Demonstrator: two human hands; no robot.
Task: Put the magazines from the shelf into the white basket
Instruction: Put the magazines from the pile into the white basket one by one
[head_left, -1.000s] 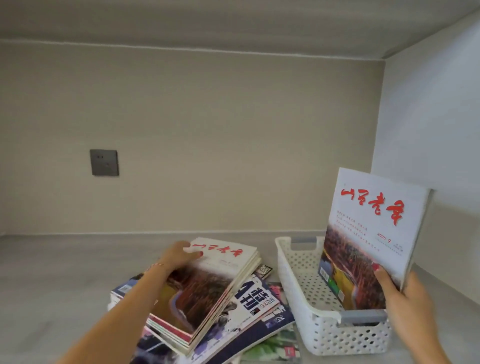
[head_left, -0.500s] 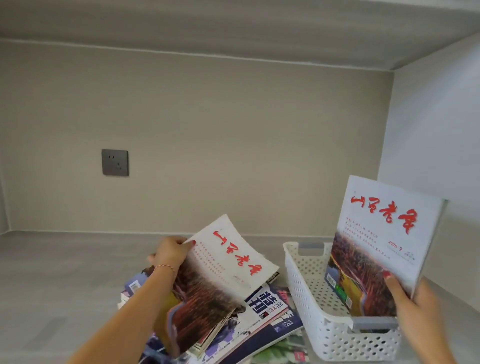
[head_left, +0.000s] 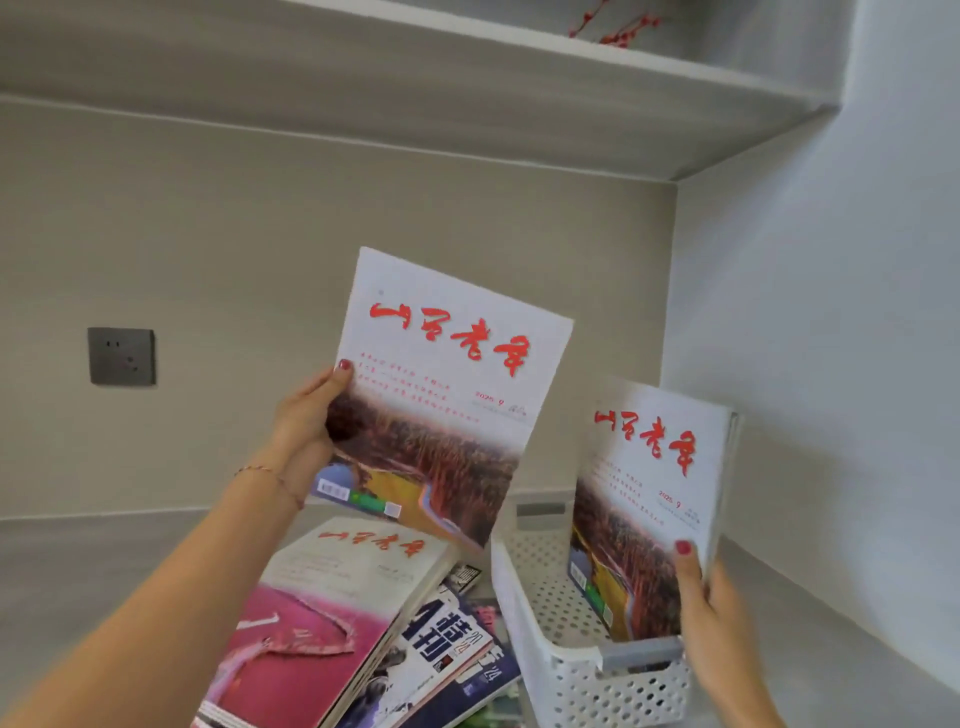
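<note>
Fingers of both hands pinch a magazine each, one in the air, one in the white basket (head_left: 550, 670).

Left hand (head_left: 306, 431) grips the lifted magazine (head_left: 441, 395) by its left edge, thumb on the cover and the other fingers hidden behind it; it hangs tilted above the stack of magazines (head_left: 337, 618) on the shelf (head_left: 78, 571), just left of the basket; right hand (head_left: 711, 618) holds the second magazine (head_left: 649, 499) by its lower right corner, thumb in front, its foot standing inside the basket against the near rim. Judging by the thin glossy paper, each copy is light, limp and a little slippery; a hold near the spine or at mid-edge should keep it from drooping or fanning open.
</note>
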